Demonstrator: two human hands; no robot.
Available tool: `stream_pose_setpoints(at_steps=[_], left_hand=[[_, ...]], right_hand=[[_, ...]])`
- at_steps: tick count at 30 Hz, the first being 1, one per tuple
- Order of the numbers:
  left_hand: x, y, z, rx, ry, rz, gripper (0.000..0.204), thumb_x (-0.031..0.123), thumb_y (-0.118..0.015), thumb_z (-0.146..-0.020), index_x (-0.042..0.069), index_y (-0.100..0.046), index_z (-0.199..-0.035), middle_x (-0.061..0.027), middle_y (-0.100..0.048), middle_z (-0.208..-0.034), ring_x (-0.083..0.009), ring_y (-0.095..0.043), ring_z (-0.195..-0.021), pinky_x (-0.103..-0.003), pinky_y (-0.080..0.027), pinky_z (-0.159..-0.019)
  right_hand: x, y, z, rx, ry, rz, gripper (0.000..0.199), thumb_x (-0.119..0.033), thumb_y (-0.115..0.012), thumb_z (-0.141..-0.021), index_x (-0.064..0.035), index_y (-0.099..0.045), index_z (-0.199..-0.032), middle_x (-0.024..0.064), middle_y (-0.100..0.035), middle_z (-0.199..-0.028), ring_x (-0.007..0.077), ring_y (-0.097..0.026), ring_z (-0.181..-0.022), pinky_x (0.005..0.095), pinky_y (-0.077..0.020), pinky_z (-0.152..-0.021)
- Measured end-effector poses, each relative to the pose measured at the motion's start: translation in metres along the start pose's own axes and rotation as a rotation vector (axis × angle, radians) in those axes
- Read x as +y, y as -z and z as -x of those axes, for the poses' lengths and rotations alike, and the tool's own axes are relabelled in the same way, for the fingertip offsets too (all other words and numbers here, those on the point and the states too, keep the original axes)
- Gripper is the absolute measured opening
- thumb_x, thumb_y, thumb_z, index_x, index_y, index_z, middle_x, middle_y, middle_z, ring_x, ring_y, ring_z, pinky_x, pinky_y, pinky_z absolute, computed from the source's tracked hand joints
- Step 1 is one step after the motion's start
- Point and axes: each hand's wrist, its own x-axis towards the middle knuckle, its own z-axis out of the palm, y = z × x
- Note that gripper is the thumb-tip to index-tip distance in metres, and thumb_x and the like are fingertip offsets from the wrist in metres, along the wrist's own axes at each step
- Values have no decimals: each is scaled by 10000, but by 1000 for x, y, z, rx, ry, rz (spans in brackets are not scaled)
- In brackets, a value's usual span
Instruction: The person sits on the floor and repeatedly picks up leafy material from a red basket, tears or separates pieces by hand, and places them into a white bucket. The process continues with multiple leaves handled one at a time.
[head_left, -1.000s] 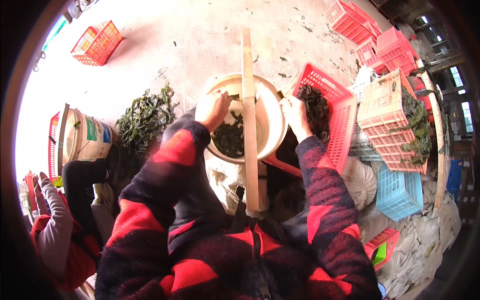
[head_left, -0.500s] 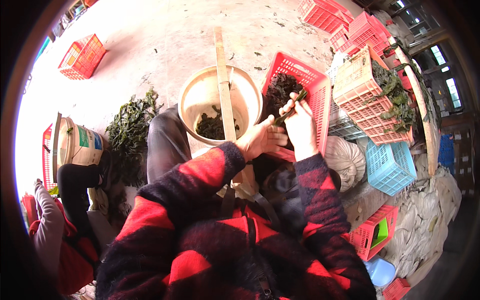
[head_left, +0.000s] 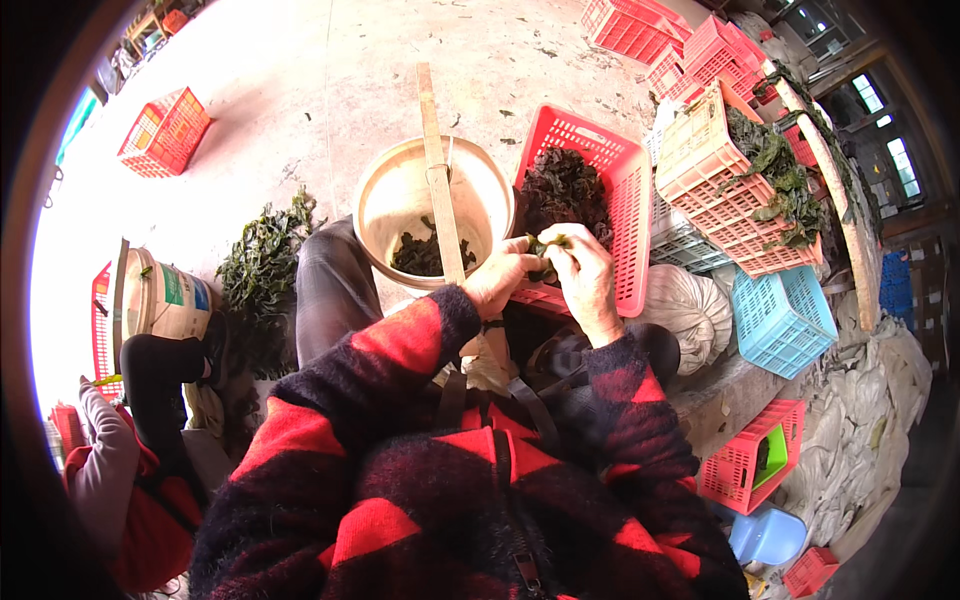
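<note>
L hand [head_left: 500,277] & R hand [head_left: 588,285] are both at the bucket's near-R side, each w/ thumb + fingers apparently pinched on a green seaweed strip [head_left: 547,242] btwn them, just R of the bucket [head_left: 392,190]. Plank [head_left: 440,200] lies across bucket's top; pink-red crate [head_left: 630,235] w/ dark seaweed heap [head_left: 567,188] stands R of bucket. Prob. best: pinches close tog., strip taut, not yanked, wrists clear of plank.

Pale floor [head_left: 380,90], glaring left; windows [head_left: 903,166] far right.
</note>
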Motion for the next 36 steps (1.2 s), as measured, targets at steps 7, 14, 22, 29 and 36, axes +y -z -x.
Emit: stream_pose_setpoints(at_steps=[7,14,22,29,36], left_hand=[[10,12,3,91,-352,-981,313,64,-585,-810,-44,-591,-1104,-111,-667,-835,-179,-670,-769,-361,-546,-731],[23,9,15,298,-720,-1317,339,-4,-617,-701,17,-603,-1040,-147,-634,-904,-337,-649,-804,-379,-528,-711],[28,15,29,85,-804,-1520,290,42,-643,-706,51,-636,-996,-114,-590,-900,-318,-629,-791,-400,-525,-719],[25,27,22,127,-425,-1236,192,53,-591,-726,-4,-672,-891,-190,-618,-860,-373,-627,-805,-417,-513,-751],[31,26,26,160,-583,-1341,142,84,-616,-767,8,-643,-883,-179,-616,-845,-371,-629,-803,-415,-508,-724]], right_hand=[[23,-16,-7,-178,-23,183,173,2,-573,-889,43,-616,-1051,185,-675,-928,310,-678,-884,351,-539,-793],[38,-16,-2,-312,-331,-58,193,-119,-536,-925,19,-618,-1032,193,-608,-757,258,-600,-673,396,-475,-626],[36,0,-7,-666,-578,-505,275,-253,-518,-973,1,-611,-925,-36,-444,-656,52,-401,-624,237,-357,-577],[27,-21,12,-288,-471,-191,118,-10,-683,-826,24,-606,-908,7,-591,-667,39,-523,-599,226,-438,-539],[42,-33,23,-97,-841,-1113,70,-122,-617,-905,-83,-666,-935,0,-634,-782,124,-620,-694,244,-496,-633]])
